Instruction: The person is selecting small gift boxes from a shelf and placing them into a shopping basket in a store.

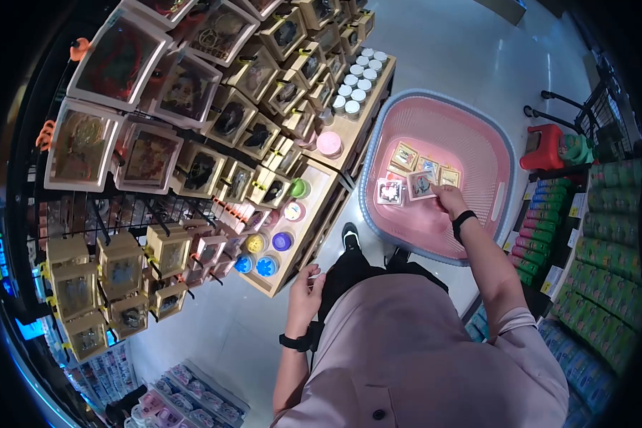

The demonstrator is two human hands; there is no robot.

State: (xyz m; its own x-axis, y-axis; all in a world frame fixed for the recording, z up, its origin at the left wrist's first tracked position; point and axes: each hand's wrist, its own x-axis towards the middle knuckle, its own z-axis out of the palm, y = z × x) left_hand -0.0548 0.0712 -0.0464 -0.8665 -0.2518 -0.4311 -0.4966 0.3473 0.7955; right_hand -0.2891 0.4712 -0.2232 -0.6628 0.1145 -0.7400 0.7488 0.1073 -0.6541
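My right hand (449, 201) reaches into a large pink basket (498, 143) with a grey-blue rim, its fingers closed on the edge of a small framed box (420, 184) with a pale border. Around that box lie several similar ones: a white-edged box (390, 191) to the left, a wooden-framed box (404, 156) behind, and another framed box (449, 176) beside my fingers. My left hand (306, 291) hangs near my hip by the wooden shelf's corner. It holds nothing, and its fingers are loosely bent and apart.
Framed boxes (228, 118) hang on hooks at the left. The wooden display shelf (314, 187) carries white-lidded jars (359, 80) and colourful tubs (282, 241). On the right stand a red stool (542, 147), a cart (598, 107) and shelves of green packs (606, 264).
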